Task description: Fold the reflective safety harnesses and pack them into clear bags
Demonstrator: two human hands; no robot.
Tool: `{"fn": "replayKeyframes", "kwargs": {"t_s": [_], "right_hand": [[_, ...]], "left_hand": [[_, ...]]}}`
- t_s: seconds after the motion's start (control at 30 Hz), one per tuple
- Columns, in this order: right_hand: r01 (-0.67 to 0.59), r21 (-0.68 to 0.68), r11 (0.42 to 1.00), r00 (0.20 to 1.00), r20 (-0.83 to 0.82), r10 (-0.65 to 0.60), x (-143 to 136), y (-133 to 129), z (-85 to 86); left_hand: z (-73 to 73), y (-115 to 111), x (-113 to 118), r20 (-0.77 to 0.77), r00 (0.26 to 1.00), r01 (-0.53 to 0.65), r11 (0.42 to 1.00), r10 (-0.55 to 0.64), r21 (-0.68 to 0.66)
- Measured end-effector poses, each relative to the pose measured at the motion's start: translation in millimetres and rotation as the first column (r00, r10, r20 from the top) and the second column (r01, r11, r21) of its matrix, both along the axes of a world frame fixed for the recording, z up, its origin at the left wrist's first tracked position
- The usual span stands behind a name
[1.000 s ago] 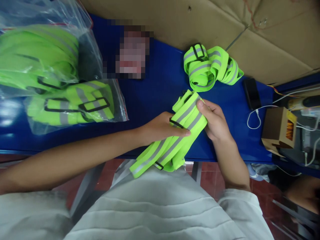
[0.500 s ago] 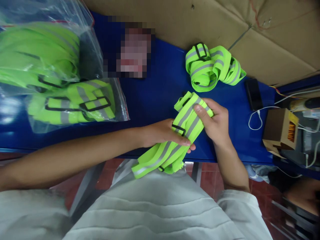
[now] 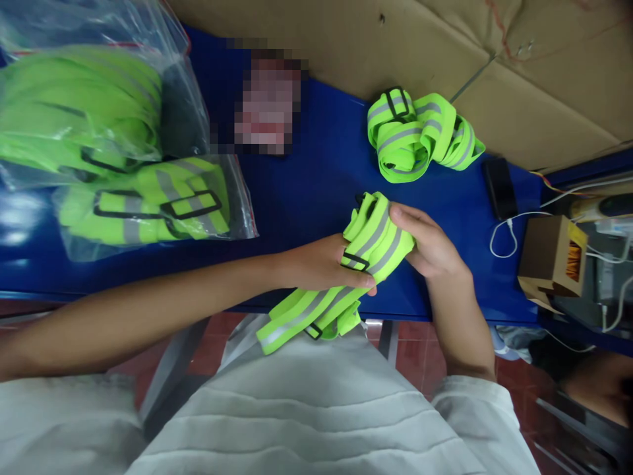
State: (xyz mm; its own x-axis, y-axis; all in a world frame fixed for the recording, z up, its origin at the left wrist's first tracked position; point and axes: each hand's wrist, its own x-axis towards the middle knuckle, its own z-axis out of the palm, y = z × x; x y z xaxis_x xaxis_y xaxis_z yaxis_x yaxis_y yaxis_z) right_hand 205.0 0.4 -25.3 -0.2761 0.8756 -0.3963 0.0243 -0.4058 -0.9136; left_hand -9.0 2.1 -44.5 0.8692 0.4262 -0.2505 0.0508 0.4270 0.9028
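My left hand (image 3: 329,260) is closed around the middle of a folded neon-green reflective strap (image 3: 380,227) with grey stripes and a black slider buckle. The strap's lower end hangs over the blue table's front edge, above my lap. At the strap's upper end, my right hand (image 3: 430,241) is against its right side, thumb on top; its other fingers are partly hidden. Farther back lies a loose coil of the same strap (image 3: 420,135) with a black buckle. On the left, one clear plastic bag (image 3: 143,201) holds a folded strap, beside a larger bag (image 3: 79,105) of green straps.
A blurred-out item (image 3: 270,102) lies at the table's back. To the right are a black phone (image 3: 499,188), a white cable (image 3: 512,241) and an open cardboard box (image 3: 548,257). A brown panel (image 3: 346,39) closes off the back. Part of another person (image 3: 601,389) shows at lower right.
The strap's upper end has bent over and shortened under my right hand, which has shifted slightly right and down. My left hand keeps its hold around the middle.
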Motion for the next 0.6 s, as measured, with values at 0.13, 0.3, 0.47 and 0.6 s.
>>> {"fn": "replayKeyframes", "kwargs": {"t_s": [0.13,0.3,0.47,0.6], "right_hand": [[0.016,0.171,0.985,0.982,0.183,-0.048,-4.0,-0.1,-7.4],[-0.126,0.533,0.837,0.874,0.458,-0.16,-7.9,-6.4,-7.2],[-0.474,0.512,0.716,0.744,0.668,0.015,-2.8,-8.3,-3.3],[-0.613,0.381,0.692,0.683,0.697,0.221,-0.1,-7.8,-3.3]], "left_hand": [[-1.3,-1.1,2.2,-0.014,0.999,-0.038,0.999,0.039,0.036],[-1.5,1.0,1.5,-0.033,0.998,-0.048,0.998,0.049,0.038],[-5.5,-0.2,0.3,0.006,0.999,-0.038,0.998,0.038,0.055],[-4.8,-3.3,1.2,0.044,0.999,-0.022,0.999,0.02,0.047]]}}
